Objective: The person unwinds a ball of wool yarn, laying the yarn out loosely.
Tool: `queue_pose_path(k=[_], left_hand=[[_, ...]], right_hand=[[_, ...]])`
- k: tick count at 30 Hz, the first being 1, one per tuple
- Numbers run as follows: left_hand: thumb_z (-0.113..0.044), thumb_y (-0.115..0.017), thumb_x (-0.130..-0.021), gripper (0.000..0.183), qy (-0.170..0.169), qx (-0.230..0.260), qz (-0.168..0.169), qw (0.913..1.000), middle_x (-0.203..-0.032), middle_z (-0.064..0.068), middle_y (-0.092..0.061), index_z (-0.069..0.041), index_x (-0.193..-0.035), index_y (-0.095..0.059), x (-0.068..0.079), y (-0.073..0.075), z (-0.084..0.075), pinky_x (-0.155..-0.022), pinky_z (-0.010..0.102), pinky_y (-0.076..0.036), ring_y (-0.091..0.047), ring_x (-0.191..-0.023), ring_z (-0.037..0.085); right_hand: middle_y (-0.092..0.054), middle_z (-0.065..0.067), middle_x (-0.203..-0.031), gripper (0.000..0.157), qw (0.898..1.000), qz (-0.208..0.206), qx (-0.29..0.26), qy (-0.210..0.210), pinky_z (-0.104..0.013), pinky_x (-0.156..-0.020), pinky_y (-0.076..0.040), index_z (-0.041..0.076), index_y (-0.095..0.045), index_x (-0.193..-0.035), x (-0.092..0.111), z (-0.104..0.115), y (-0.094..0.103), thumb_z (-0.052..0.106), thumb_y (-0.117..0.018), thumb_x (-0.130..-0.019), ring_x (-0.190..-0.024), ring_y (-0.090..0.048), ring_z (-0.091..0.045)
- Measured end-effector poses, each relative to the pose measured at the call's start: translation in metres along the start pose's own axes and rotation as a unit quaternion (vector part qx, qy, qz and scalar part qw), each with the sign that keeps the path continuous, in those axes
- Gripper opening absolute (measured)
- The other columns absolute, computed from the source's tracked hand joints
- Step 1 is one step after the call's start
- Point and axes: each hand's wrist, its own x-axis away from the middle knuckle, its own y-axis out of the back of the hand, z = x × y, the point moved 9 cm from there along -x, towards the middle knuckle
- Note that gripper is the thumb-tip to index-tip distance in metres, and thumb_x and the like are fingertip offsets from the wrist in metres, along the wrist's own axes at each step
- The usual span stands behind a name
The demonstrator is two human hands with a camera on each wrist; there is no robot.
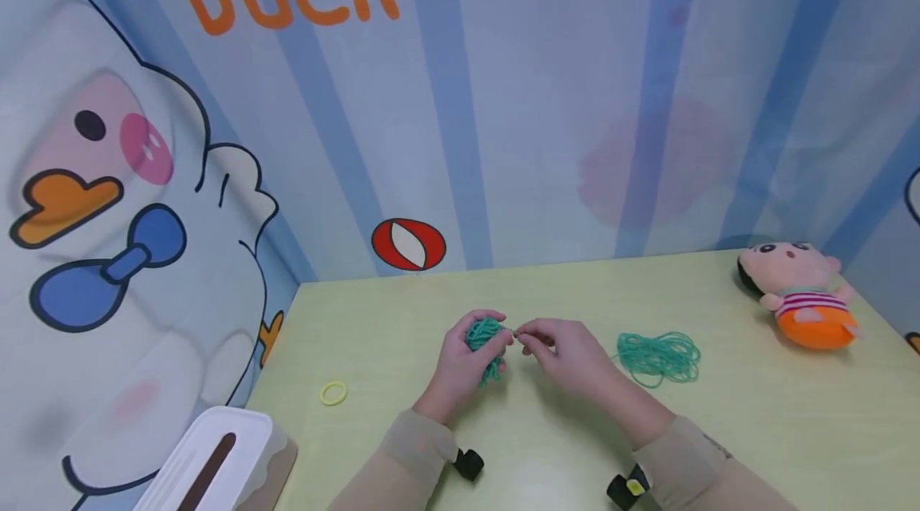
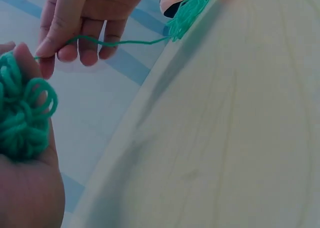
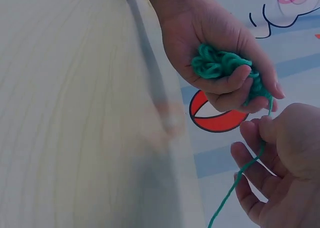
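Note:
My left hand (image 1: 460,359) holds a bundle of green yarn (image 1: 485,335) in its curled fingers, just above the table. Loops of the bundle stick out past the palm in the left wrist view. Close on its right, my right hand (image 1: 568,351) pinches the strand (image 3: 250,163) between thumb and forefinger, its other fingers loosely bent. From the bundle, the strand passes through those fingertips. It then runs on to a loose pile of the same green yarn (image 1: 658,357) lying on the table, as the left wrist view shows.
A plush doll (image 1: 805,295) in orange shorts lies at the table's back right. On the left are a yellow ring (image 1: 333,393) and a white-lidded box (image 1: 223,455). A printed duck curtain (image 1: 532,96) stands behind the table (image 1: 388,307).

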Motion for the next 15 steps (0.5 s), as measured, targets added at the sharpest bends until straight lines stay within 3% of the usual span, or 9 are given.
queue_pose_path(k=[3,7,10,12,15], left_hand=[[-0.038,-0.078,-0.104,0.042,-0.005,-0.017,-0.014,0.9997,-0.098,0.001,-0.071,-0.017,-0.139,-0.066,0.000,0.002,-0.001,-0.068,0.026,-0.058,-0.061,-0.068,0.016],[-0.034,-0.076,-0.106,0.037,-0.003,-0.021,-0.024,0.9995,-0.098,0.001,-0.067,-0.019,-0.138,-0.064,0.000,0.003,-0.002,-0.078,0.028,-0.059,-0.064,-0.080,0.018],[-0.029,-0.073,-0.108,0.035,0.008,0.009,-0.004,0.9999,-0.112,0.008,-0.068,-0.020,-0.139,-0.060,0.001,-0.002,-0.002,-0.091,0.031,-0.064,-0.072,-0.094,0.019],[-0.023,-0.072,-0.108,0.034,0.015,0.032,0.012,0.9993,-0.118,0.018,-0.068,-0.017,-0.139,-0.058,0.001,-0.006,-0.001,-0.092,0.032,-0.066,-0.075,-0.094,0.022],[-0.016,-0.071,-0.108,0.030,0.016,0.049,0.029,0.9983,-0.139,0.025,-0.064,-0.012,-0.134,-0.056,0.001,-0.009,0.000,-0.091,0.031,-0.067,-0.076,-0.094,0.021]], right_hand=[[-0.082,-0.002,-0.099,0.016,0.999,-0.045,0.001,0.011,-0.027,-0.071,-0.054,0.013,-0.080,-0.119,0.002,0.001,0.015,0.017,-0.066,-0.111,-0.095,-0.077,-0.018],[-0.081,-0.003,-0.097,0.014,0.995,-0.099,-0.002,0.032,-0.027,-0.068,-0.054,0.011,-0.080,-0.116,0.006,0.003,0.036,0.016,-0.067,-0.110,-0.092,-0.077,-0.021],[-0.081,-0.001,-0.095,0.015,0.990,-0.132,0.001,0.042,-0.027,-0.069,-0.055,0.008,-0.080,-0.116,0.010,0.003,0.052,0.015,-0.068,-0.110,-0.090,-0.077,-0.022],[-0.082,-0.001,-0.094,0.016,0.988,-0.148,0.005,0.045,-0.027,-0.069,-0.055,0.008,-0.081,-0.116,0.014,0.002,0.061,0.016,-0.069,-0.110,-0.089,-0.077,-0.021],[-0.082,-0.003,-0.094,0.017,0.986,-0.163,0.007,0.040,-0.026,-0.067,-0.055,0.007,-0.080,-0.117,0.019,-0.002,0.074,0.016,-0.068,-0.110,-0.088,-0.076,-0.020]])
